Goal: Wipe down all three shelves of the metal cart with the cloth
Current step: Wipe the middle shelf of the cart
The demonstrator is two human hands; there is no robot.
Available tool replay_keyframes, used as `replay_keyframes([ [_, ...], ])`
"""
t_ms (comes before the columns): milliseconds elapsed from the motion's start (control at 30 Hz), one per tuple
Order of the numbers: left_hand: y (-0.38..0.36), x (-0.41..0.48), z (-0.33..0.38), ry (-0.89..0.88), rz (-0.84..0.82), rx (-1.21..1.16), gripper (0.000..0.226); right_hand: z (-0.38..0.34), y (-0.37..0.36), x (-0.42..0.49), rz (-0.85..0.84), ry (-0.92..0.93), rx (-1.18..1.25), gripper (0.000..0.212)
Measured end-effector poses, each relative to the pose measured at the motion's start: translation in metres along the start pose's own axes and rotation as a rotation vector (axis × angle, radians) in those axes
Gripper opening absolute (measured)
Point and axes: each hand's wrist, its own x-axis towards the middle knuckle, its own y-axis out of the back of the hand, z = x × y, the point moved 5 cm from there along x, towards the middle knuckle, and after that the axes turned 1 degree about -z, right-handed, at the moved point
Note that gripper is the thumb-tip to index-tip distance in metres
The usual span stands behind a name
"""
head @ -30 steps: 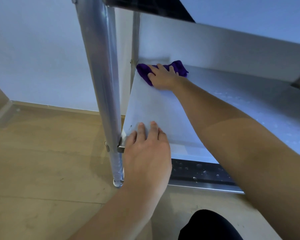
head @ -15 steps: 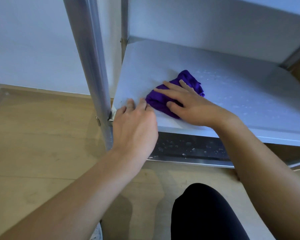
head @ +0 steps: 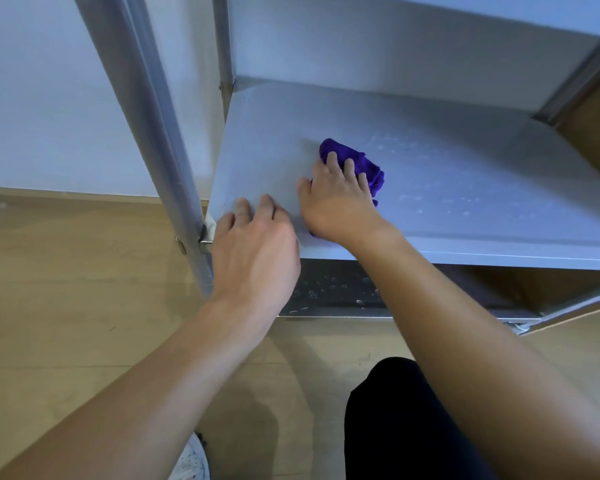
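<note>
Right hand: palm down on the crumpled purple cloth, fingers spread and laid flat over it, pressing it onto the flat grey metal shelf of the cart. No pinch or curl round the fabric is visible. The cloth shows past the fingertips and on the little-finger side, and a small edge shows under the wrist.

Left hand: just beside the right hand's thumb side, not touching it. Fingers are loosely extended and close together, tips resting on the shelf's front corner, palm hanging over the front edge. It holds nothing.

Beyond the left hand's outer side is the round silver upright post of the cart, close to the knuckles.

Water droplets lie on the shelf past the right hand's little-finger side. Below both wrists is the dark lower shelf, also spotted with droplets.

Under the forearms are the light wooden floor, a black-clad knee and part of a white shoe.
</note>
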Motion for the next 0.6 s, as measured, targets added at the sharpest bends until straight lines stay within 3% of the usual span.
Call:
replay_keyframes([
  [167,-0.001,0.0,0.001,-0.002,-0.013,-0.009,0.038,0.012,-0.004,-0.008,0.025,0.113,-0.007,0.049],
  [367,-0.002,-0.002,-0.005,-0.034,-0.002,-0.114,0.038,0.042,0.006,-0.008,0.008,0.005,0.032,0.059],
  [600,0.0,-0.005,-0.01,-0.018,-0.014,-0.154,0.039,0.006,-0.002,-0.018,-0.018,0.215,0.028,0.056],
])
